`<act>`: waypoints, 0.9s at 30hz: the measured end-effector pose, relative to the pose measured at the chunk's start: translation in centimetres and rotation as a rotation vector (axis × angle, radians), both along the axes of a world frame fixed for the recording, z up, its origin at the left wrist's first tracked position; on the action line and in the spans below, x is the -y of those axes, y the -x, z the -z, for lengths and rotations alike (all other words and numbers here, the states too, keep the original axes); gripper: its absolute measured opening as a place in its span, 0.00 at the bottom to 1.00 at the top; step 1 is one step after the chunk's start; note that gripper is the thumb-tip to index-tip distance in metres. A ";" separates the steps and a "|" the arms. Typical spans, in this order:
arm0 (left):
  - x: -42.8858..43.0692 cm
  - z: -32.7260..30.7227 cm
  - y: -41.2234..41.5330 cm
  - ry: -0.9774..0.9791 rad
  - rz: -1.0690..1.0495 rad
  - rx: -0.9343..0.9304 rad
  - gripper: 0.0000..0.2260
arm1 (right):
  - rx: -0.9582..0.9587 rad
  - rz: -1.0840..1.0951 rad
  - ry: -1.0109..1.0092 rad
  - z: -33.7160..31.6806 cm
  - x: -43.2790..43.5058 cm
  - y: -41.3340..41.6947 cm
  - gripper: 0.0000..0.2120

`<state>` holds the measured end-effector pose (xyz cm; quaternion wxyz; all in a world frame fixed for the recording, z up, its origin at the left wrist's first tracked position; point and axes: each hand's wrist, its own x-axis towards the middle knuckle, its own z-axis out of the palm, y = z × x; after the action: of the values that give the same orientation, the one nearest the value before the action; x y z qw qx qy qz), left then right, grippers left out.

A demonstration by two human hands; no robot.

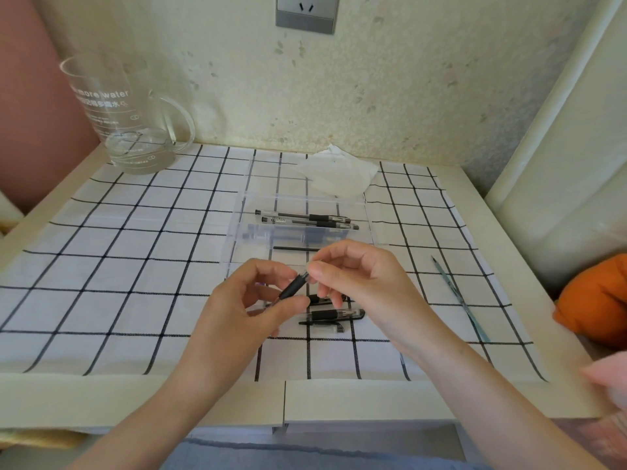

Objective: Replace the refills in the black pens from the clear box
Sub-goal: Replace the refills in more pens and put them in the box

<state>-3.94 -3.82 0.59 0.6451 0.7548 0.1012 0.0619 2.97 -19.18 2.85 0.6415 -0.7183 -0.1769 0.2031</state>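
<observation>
My left hand (249, 300) holds a black-gripped pen barrel (294, 286) by its clear body, tip end pointing up and right. My right hand (353, 276) pinches something small at that upper end; the piece is hidden by the fingers. Below my hands, on the checked cloth, lie a black pen (334, 314), a cap (322, 328) and another dark pen part (322, 298). The clear box (368, 212) stands behind with two black pens (305, 220) inside, and a loose black refill (295, 248) lies near its front wall.
A clear glass jug (125, 123) stands at the back left. A crumpled white tissue (339, 173) lies behind the box. A thin teal refill (458, 295) lies on the cloth to the right, near an orange cushion (597, 300).
</observation>
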 end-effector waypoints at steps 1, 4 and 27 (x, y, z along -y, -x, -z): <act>0.0 -0.1 0.0 -0.012 0.019 -0.005 0.08 | -0.002 0.002 -0.001 0.0 0.0 0.0 0.03; 0.2 -0.3 0.1 0.034 0.074 -0.017 0.12 | -0.014 0.017 0.002 0.0 -0.1 0.0 0.03; -0.1 -0.7 0.0 0.189 0.000 -0.041 0.13 | -0.010 0.040 -0.026 0.3 -0.4 0.3 0.03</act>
<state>-3.95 -3.68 1.31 0.7112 0.6917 0.1197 0.0366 2.69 -18.83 2.55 0.6554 -0.7124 -0.1620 0.1915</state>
